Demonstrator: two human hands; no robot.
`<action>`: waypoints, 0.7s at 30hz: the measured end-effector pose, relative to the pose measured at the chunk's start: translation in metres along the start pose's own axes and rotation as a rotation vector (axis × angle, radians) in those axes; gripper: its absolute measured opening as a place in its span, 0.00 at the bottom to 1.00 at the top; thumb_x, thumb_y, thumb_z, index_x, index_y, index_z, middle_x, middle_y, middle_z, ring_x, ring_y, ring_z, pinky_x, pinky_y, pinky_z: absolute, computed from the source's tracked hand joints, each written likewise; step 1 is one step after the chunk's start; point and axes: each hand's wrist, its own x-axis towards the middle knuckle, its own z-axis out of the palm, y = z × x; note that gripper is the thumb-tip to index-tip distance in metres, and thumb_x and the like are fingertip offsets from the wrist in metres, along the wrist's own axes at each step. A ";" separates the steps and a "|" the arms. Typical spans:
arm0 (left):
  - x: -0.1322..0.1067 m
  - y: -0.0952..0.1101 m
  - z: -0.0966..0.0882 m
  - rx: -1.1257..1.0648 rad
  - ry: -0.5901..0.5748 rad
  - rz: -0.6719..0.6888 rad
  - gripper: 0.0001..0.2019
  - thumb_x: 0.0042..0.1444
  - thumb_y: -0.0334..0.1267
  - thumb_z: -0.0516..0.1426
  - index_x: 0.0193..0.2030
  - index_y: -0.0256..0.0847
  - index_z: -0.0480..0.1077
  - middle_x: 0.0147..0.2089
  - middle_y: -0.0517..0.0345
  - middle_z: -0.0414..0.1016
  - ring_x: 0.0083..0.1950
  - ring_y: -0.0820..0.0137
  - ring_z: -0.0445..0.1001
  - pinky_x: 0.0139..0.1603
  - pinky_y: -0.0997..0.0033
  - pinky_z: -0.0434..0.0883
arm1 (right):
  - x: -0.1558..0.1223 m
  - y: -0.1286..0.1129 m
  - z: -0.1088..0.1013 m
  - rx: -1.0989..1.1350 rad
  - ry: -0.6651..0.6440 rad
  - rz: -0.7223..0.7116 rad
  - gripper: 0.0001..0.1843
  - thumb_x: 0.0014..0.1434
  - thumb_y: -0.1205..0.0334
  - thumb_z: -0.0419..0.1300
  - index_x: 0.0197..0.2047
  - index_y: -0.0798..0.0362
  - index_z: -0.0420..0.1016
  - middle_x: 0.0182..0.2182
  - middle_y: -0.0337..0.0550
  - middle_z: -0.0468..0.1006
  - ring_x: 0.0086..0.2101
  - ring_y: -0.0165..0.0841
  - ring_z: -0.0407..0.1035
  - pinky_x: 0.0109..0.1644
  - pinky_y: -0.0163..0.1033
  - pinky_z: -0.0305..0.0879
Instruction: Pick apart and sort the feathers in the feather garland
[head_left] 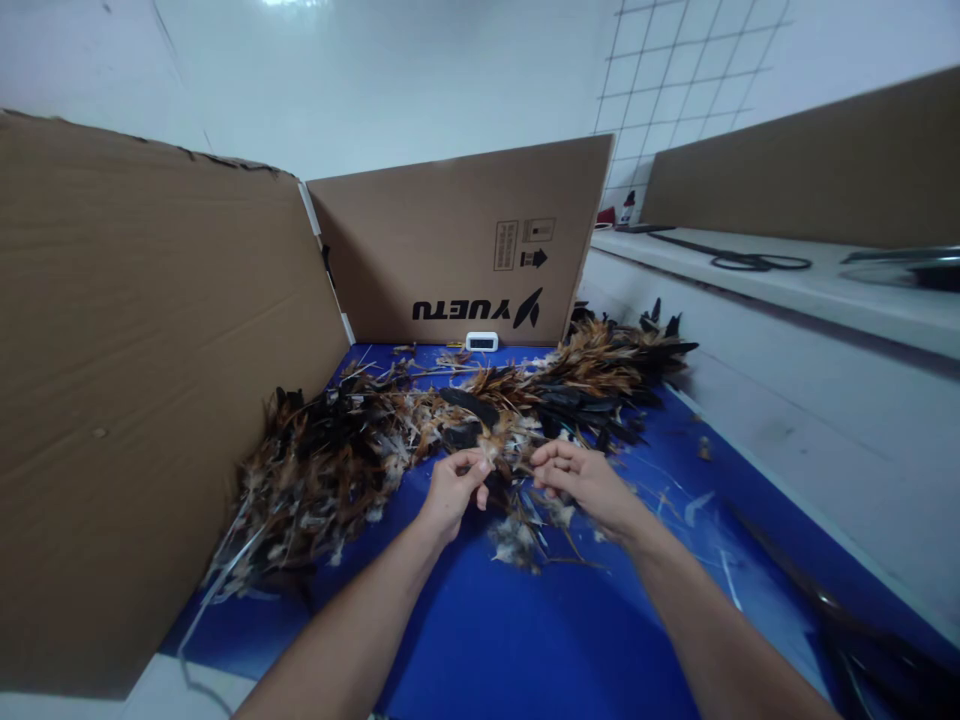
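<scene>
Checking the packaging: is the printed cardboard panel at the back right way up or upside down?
Upside down: the lettering on the cardboard panel reads inverted.

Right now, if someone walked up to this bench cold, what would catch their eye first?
First the long heap of brown and black feathers sprawled across the bright blue mat, with the left hand and right hand pinching a small clump at its near edge. Then the tall cardboard panels walling the left and back, the back one printed upside down.

Feather pile (420, 420) on mat (525, 630), before cardboard (450, 250)
</scene>
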 end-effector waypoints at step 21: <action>-0.002 -0.005 0.000 -0.050 -0.081 -0.166 0.16 0.42 0.46 0.64 0.27 0.34 0.69 0.14 0.64 0.65 0.14 0.80 0.59 0.18 0.79 0.55 | 0.000 0.007 0.009 0.215 -0.094 0.067 0.14 0.49 0.55 0.62 0.36 0.54 0.70 0.24 0.39 0.76 0.22 0.26 0.66 0.25 0.32 0.60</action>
